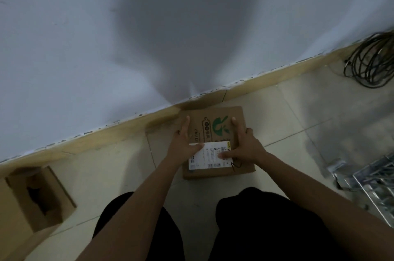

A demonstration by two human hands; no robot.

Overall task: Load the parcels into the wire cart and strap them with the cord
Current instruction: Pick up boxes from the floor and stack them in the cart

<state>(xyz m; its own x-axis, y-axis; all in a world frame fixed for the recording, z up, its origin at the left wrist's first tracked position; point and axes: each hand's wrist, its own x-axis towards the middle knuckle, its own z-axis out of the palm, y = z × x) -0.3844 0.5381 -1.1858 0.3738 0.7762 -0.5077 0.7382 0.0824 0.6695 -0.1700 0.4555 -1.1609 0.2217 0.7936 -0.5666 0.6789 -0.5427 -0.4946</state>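
Note:
A flat brown cardboard parcel (215,126) with a green logo and a white shipping label (210,159) lies on the tiled floor close to the wall. My left hand (183,145) holds its left side, index finger stretched along the top and thumb on the label. My right hand (245,147) holds the right side the same way, with its outer fingers curled over the right edge. The wire cart (375,184) shows as shiny metal bars at the lower right. A coil of black cord (371,64) lies on the floor by the wall at the upper right.
An open cardboard box (36,196) sits on the floor at the far left. The white wall (149,26) with a tan skirting board (128,130) runs just behind the parcel. My dark-clad knees (266,218) fill the bottom of the view.

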